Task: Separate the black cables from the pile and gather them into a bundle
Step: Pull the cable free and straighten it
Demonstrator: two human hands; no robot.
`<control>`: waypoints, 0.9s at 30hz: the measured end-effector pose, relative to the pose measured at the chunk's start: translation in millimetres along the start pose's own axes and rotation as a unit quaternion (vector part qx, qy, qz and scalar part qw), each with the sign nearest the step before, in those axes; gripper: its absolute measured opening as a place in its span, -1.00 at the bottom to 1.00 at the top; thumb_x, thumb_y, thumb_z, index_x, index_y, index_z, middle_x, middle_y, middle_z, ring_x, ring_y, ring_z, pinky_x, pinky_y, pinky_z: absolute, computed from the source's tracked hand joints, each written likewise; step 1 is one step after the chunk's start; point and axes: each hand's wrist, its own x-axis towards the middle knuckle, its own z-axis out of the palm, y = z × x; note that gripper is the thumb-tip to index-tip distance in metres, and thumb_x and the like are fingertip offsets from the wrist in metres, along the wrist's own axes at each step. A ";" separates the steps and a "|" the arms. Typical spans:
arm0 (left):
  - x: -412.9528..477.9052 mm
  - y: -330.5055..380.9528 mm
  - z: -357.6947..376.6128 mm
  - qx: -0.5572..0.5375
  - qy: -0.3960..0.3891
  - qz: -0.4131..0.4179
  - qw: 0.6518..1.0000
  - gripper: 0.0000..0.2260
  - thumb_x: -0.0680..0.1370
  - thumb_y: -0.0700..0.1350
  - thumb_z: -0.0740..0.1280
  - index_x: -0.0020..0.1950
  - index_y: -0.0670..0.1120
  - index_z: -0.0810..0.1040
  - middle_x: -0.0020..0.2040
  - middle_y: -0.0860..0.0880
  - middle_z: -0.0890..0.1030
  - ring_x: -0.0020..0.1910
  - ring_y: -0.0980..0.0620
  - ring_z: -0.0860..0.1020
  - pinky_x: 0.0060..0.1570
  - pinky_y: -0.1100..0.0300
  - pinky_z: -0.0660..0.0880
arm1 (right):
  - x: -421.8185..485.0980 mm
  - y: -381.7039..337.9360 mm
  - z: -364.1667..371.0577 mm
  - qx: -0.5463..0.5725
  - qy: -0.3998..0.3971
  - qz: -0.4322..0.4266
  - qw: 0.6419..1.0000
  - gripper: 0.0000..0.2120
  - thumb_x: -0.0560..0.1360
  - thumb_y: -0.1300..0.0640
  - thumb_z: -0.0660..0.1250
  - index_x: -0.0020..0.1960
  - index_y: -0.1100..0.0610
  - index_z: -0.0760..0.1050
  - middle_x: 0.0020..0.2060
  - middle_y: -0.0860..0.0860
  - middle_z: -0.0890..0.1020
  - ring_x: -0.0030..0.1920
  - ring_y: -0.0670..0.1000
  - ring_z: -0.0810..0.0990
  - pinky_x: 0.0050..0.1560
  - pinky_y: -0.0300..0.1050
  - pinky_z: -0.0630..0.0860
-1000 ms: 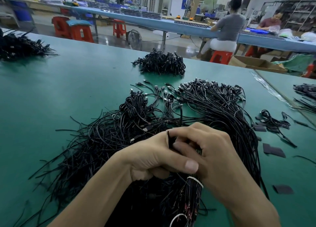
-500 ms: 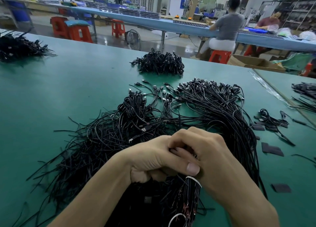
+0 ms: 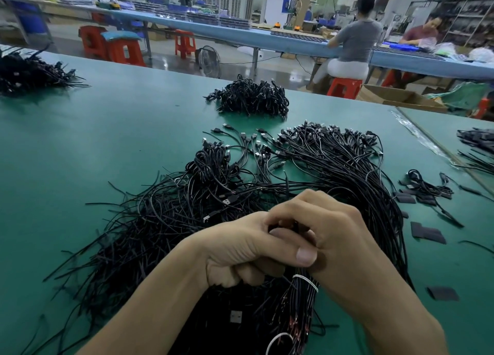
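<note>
**Both hands closed on a banded bundle above the pile**

At the near edge of the green surface (image 3: 93,141) the two hands are pressed together, knuckles up. The left hand (image 3: 240,250) is curled into a fist, its thumb laid across the fingers of the right hand (image 3: 334,242), which wraps over from the other side. Between them they grip the bundle (image 3: 300,305) of black cables. Dark strands show in the gap between the fingers, and the bundle hangs out below the fists toward the near edge, cinched by a white band (image 3: 306,282). Red wire tips show lower down the bundle. A loose white loop (image 3: 278,340) lies right at the near edge.

Under and around the hands sprawls the pile (image 3: 181,218) of black cables. It covers the middle of the surface, with bare ends fanning out toward the left and plug ends bunched toward the far side. A thick sheaf (image 3: 355,173) arcs round on the right and runs back toward the near edge past the right wrist.

A tighter heap (image 3: 251,95) sits apart near the far edge, and another (image 3: 26,71) lies at the far left corner. Toward the right edge lie a small tangle (image 3: 425,187) and a few flat black patches (image 3: 427,233). Beyond the surface, two people sit at a long blue bench (image 3: 240,36) among red stools (image 3: 124,51).
</note>
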 end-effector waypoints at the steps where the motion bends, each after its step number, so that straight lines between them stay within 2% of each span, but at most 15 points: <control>1: 0.2 -0.4 0.4 0.004 0.006 -0.004 1.000 -0.86 0.18 -0.03 0.54 -0.32 0.11 0.64 -0.47 0.13 0.37 -0.56 0.24 0.24 -0.62 0.43 0.06 | -0.1 -1.2 -0.6 -0.016 -0.006 -0.009 1.000 -0.85 0.49 0.06 0.35 0.02 -0.16 0.58 -0.14 -0.22 0.54 -0.02 -0.10 0.52 -0.11 -0.06 0.52; 4: 1.8 -2.2 0.5 0.006 0.002 -0.007 1.000 -0.85 0.19 -0.02 0.54 -0.29 0.13 0.66 -0.44 0.13 0.42 -0.54 0.23 0.24 -0.63 0.42 0.07 | 0.3 0.5 -2.3 -0.007 -0.043 0.015 0.999 -0.78 0.51 0.15 0.40 0.05 -0.16 0.60 -0.15 -0.20 0.56 -0.02 -0.11 0.53 -0.07 -0.10 0.52; 7: 4.2 -4.2 -0.2 0.001 -0.016 -0.002 1.000 -0.83 0.24 -0.04 0.53 -0.21 0.14 0.67 -0.39 0.09 0.38 -0.52 0.22 0.21 -0.64 0.43 0.08 | 0.6 3.6 -6.2 0.022 -0.055 0.037 0.998 -0.73 0.47 0.22 0.45 0.00 -0.15 0.64 -0.19 -0.20 0.61 -0.07 -0.15 0.57 -0.09 -0.30 0.49; 9: 5.9 -6.6 -0.8 -0.009 -0.024 -0.008 1.000 -0.81 0.25 -0.07 0.53 -0.18 0.11 0.66 -0.41 0.10 0.38 -0.54 0.23 0.21 -0.65 0.44 0.09 | 0.0 4.1 -8.0 0.026 -0.060 0.044 0.997 -0.73 0.45 0.25 0.46 -0.03 -0.12 0.67 -0.23 -0.20 0.63 -0.09 -0.15 0.59 -0.11 -0.34 0.48; 13: 7.8 -10.0 -3.1 -0.019 -0.047 -0.030 0.998 -0.68 0.27 -0.11 0.52 -0.03 0.00 0.54 -0.45 0.11 0.35 -0.56 0.26 0.20 -0.66 0.45 0.07 | -1.9 5.4 -9.2 0.027 -0.065 0.063 0.995 -0.75 0.43 0.19 0.48 -0.04 -0.16 0.68 -0.25 -0.18 0.63 -0.13 -0.14 0.59 -0.16 -0.36 0.46; 17: 7.8 -11.8 -3.6 -0.014 -0.063 -0.055 0.996 -0.67 0.25 -0.12 0.51 -0.07 -0.01 0.47 -0.47 0.12 0.33 -0.56 0.27 0.20 -0.66 0.44 0.06 | -0.7 4.8 -7.4 0.012 -0.067 0.059 0.996 -0.77 0.44 0.11 0.48 -0.04 -0.22 0.64 -0.23 -0.21 0.60 -0.09 -0.19 0.57 -0.12 -0.32 0.48; 21: 7.8 -13.4 -3.2 -0.027 -0.062 -0.061 0.996 -0.64 0.25 -0.12 0.50 -0.07 -0.05 0.42 -0.49 0.12 0.30 -0.58 0.28 0.20 -0.68 0.45 0.08 | 1.0 6.1 -5.9 0.019 -0.057 0.063 0.996 -0.82 0.44 0.08 0.50 -0.06 -0.20 0.64 -0.20 -0.23 0.61 -0.08 -0.20 0.58 -0.10 -0.28 0.50; 27: 7.0 -9.1 -2.4 -0.059 -0.055 -0.043 0.996 -0.69 0.27 -0.10 0.50 -0.06 -0.06 0.49 -0.46 0.11 0.29 -0.58 0.27 0.19 -0.67 0.47 0.07 | -2.0 8.4 -11.5 0.049 -0.037 0.068 0.996 -0.73 0.43 0.10 0.53 -0.04 -0.28 0.64 -0.18 -0.22 0.63 -0.10 -0.19 0.62 -0.15 -0.33 0.50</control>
